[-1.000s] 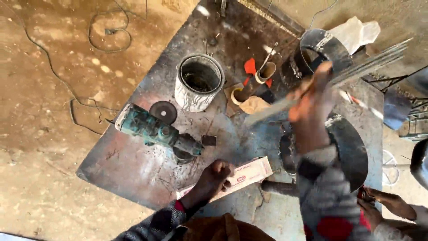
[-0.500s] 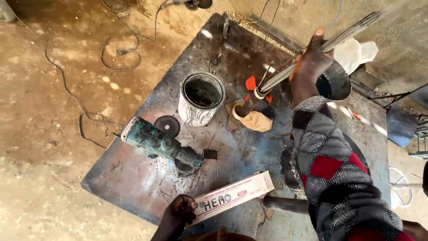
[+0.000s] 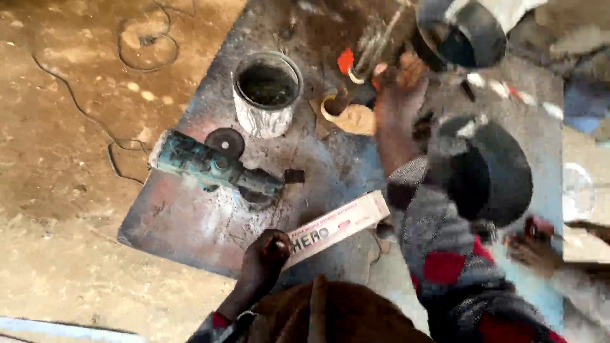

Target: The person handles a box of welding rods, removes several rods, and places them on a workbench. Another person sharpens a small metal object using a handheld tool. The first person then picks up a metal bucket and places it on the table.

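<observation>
Roughly, by count: two hands of the wearer, one long carton, one tin, one grinder, one loose disc, a few thin rods.
Left hand (image 3: 270, 251): at 6 o'clock on the plate, fingers curled down onto the near end of the carton; whether it grips or only presses, I cannot tell.
Carton (image 3: 337, 227): one, long, flat, white and pink, lying aslant on the metal plate (image 3: 184, 222), its far end pointing to 2 o'clock.
Right hand (image 3: 397, 89): at 1 o'clock, closed round the lower part of the rods, just beside the roll of tape.
Rods (image 3: 380, 39): a thin grey bundle, blurred, so no exact count; they run up from the fist toward 12 o'clock.
Tin (image 3: 267, 94): one open round can at 11 o'clock, standing upright; dark inside, contents not to be made out.
Grinder (image 3: 213, 168): one, teal, lying at 9 o'clock, with one dark disc (image 3: 225, 142) just beside it.
Tape roll (image 3: 346, 117): one tan ring at 12 o'clock, lying flat.
Dark round pieces: two at 2 to 3 o'clock, a curved band (image 3: 473, 32) and a bowl-like form (image 3: 495, 171); both blurred.
Other person: one hand (image 3: 530, 244) at 4 o'clock.
Change: half a second ago the right hand held the rods raised and slanting to the upper right; now it is lower, near the tape roll, and the rods stand steeper. The left hand has slid up onto the carton's end.
</observation>
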